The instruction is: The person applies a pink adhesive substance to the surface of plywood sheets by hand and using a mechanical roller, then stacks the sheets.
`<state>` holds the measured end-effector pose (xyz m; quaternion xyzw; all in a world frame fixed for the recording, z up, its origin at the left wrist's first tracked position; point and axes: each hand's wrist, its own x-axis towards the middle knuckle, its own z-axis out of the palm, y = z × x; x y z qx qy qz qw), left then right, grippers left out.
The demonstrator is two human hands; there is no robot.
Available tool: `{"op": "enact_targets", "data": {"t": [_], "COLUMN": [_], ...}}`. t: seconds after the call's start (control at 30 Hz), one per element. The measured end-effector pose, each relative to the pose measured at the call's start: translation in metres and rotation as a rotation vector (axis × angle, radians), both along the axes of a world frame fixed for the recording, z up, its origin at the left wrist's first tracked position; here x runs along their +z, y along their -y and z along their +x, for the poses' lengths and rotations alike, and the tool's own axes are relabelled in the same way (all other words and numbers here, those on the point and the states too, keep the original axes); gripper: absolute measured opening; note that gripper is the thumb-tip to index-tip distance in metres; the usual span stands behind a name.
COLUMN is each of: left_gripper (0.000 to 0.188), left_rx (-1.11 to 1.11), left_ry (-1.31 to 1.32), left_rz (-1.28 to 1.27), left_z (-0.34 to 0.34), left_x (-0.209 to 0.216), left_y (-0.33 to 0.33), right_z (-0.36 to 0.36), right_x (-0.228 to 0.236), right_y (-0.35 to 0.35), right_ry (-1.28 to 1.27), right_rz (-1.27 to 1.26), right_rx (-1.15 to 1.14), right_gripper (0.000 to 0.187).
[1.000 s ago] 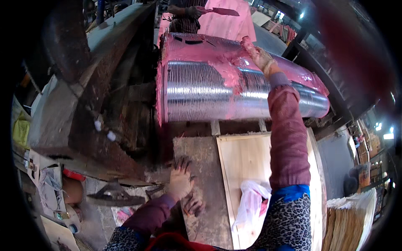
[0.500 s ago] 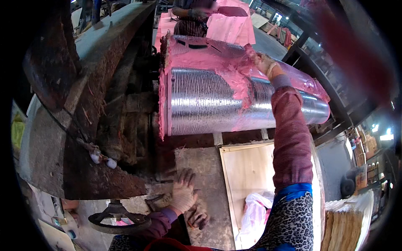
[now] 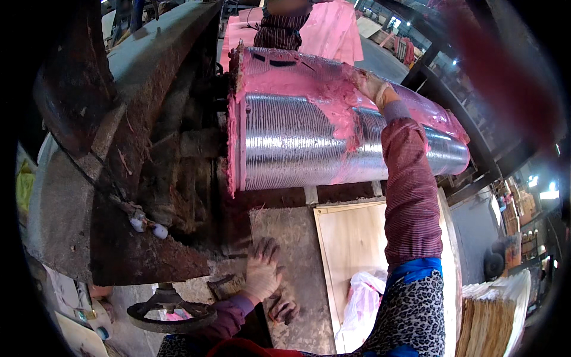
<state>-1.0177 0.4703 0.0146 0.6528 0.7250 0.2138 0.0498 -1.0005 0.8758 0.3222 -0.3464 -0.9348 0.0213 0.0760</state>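
Roller (image 3: 297, 143) of ribbed silver metal, smeared with thick pink paste, lies across the upper middle of the view, with its left end fixed in a rusty machine frame (image 3: 107, 178). At the far left, below this frame, a dark handwheel (image 3: 169, 312) stands near the lower edge. Just to its right, the left hand (image 3: 262, 273), in a dirty white glove, rests flat with the fingers spread open on the grey worn table (image 3: 297, 238); it grips nothing. A dark glove (image 3: 284, 309) lies on the table close beside this hand. Further right, a pale wooden board (image 3: 351, 238) lies under the roller, and a white plastic bag (image 3: 363, 300) lies on its lower part. The right arm, in a dark red striped sleeve (image 3: 410, 202), reaches up over the board. The right hand (image 3: 372, 86), also gloved, lies on top of the roller in the pink paste, the fingers loosely curved and holding nothing. At the lower right, a stack of thin wood sheets (image 3: 493, 315) stands well apart. Behind the roller, another person in a striped garment (image 3: 279, 30) is partly seen.
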Motion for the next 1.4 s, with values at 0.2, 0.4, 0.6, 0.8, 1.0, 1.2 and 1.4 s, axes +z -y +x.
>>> {"op": "enact_targets", "data": {"t": [0.2,0.4,0.6,0.8,1.0,1.2,1.4], "left_gripper": [0.06,0.056,0.056,0.057,0.065,0.061,0.078], "left_rx": [-0.032,-0.01,0.046,0.059,0.063,0.091,0.144], "left_ry": [0.027,0.063,0.055,-0.061,-0.081,-0.198,0.805], "left_rz": [0.046,0.072,0.001,0.058,-0.01,-0.159,-0.171], "left_z": [0.001,0.002,0.004,0.01,0.015,-0.005,0.055], "left_x": [0.0,-0.005,-0.018,-0.019,-0.031,-0.022,0.001], "left_y": [-0.002,0.0,0.003,-0.001,-0.001,0.001,0.004], "right_z": [0.016,0.04,0.054,0.098,0.165,0.263,0.356], "right_x": [-0.012,0.005,-0.012,-0.047,-0.011,-0.014,-0.079], "right_y": [-0.024,0.015,0.034,0.038,0.126,0.184,0.333], "right_ry": [0.142,-0.096,-0.286,-0.442,-0.973,-1.069,-1.305], "right_rz": [-0.062,-0.339,-0.38,-0.192,-0.819,-1.007,-1.192], "right_rx": [0.1,0.366,0.395,0.421,0.279,0.389,0.163], "right_gripper": [0.052,0.049,0.05,0.033,0.026,0.041,0.049]}}
